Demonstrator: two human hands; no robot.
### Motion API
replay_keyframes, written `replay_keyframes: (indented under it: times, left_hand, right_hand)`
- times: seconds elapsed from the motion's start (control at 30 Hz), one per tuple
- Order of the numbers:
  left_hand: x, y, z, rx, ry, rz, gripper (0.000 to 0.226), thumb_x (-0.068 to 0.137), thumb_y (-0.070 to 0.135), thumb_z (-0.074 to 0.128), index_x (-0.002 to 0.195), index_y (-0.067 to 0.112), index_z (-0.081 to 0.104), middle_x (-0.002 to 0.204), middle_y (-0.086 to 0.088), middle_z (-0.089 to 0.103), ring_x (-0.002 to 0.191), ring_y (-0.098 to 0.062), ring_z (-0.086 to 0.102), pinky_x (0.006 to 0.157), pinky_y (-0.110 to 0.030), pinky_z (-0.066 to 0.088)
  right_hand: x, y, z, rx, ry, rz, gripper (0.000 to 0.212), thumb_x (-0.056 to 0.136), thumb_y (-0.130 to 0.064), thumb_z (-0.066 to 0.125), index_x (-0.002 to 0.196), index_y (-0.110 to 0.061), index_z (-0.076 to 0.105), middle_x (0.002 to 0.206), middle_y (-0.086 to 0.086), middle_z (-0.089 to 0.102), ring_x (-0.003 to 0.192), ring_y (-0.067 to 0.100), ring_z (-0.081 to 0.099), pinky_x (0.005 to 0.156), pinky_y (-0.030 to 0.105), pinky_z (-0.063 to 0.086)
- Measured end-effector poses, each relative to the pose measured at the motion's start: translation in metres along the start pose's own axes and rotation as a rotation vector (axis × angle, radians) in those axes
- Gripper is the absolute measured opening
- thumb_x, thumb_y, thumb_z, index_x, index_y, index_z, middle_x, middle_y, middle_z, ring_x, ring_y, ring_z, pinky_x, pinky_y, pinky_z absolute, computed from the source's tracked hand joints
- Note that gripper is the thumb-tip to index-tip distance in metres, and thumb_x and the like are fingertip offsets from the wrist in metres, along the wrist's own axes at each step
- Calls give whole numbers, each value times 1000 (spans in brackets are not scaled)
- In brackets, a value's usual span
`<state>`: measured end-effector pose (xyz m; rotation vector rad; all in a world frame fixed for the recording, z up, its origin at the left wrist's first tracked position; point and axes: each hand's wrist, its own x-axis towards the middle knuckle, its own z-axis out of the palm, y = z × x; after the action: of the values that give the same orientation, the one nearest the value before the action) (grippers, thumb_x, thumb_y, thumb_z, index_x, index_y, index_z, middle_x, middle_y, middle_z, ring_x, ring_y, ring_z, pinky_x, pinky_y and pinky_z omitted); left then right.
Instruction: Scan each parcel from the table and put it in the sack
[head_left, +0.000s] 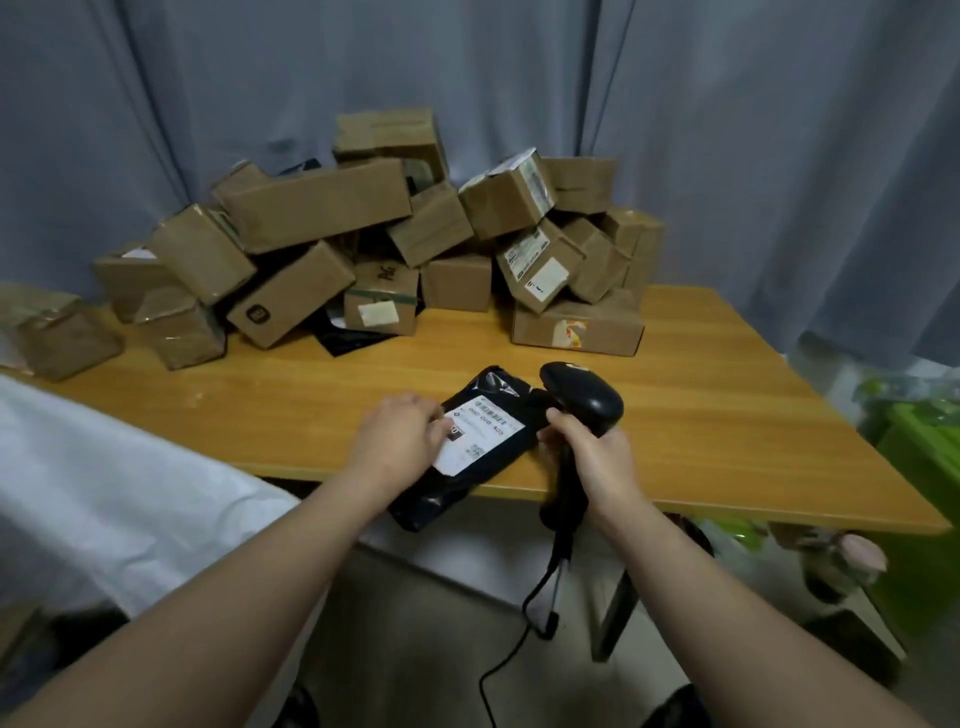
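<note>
Parcel (487, 435) lies pinched in left grip (402, 434), just beside scanner (587, 395) clenched in right grip (592, 457).

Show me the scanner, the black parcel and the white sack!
scanner (587, 397): head view, on its rounded top.
black parcel (485, 435): head view, on its white label.
white sack (119, 499): head view, on its cloth side.
</note>
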<state>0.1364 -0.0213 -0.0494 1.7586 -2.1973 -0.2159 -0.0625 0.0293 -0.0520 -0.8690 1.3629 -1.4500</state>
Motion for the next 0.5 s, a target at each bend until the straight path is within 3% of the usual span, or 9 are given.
replay_keyframes:
  times: [0.1,0.2,0.3,0.37,0.5]
  left_hand:
    - [-3,-28,-7,-36,-106,-211,64,92,49,56,143,13,40,141,-11,46,129,-30,42,102,-37,38]
    - [0,-34,-6,-172,-195,-268,84,86,56,61,147,7,33,145,-13,45,129,-29,47,101,-37,42]
    - [9,-30,-3,-361,-193,-317,81,86,56,61,144,4,40,142,-13,48,125,-29,50,101,-37,43]
    - [15,-23,-2,-358,-234,-326,76,85,54,65,140,4,45,136,-12,53,119,-28,54,95,-34,45]
    - [23,-16,-8,-477,-386,-384,45,81,34,76,111,4,62,100,-11,67,79,-21,63,64,-28,48]
  right_hand:
    - [-3,13,1,-61,-41,-20,15,90,-19,65,84,-6,68,79,4,69,81,11,65,82,28,47]
    - [-3,20,5,-188,-69,-49,24,90,-23,65,75,-3,66,71,5,67,62,3,61,71,25,47]
    - [-2,21,7,-250,-88,-77,31,91,-23,63,69,-2,64,64,9,63,53,1,57,60,12,44]
    - [-1,19,5,-279,-91,-58,37,91,-28,62,63,-4,63,62,8,64,52,2,55,65,19,43]
    - [0,13,1,-265,-128,9,39,92,-32,60,59,-9,62,65,11,66,65,13,58,77,31,45]
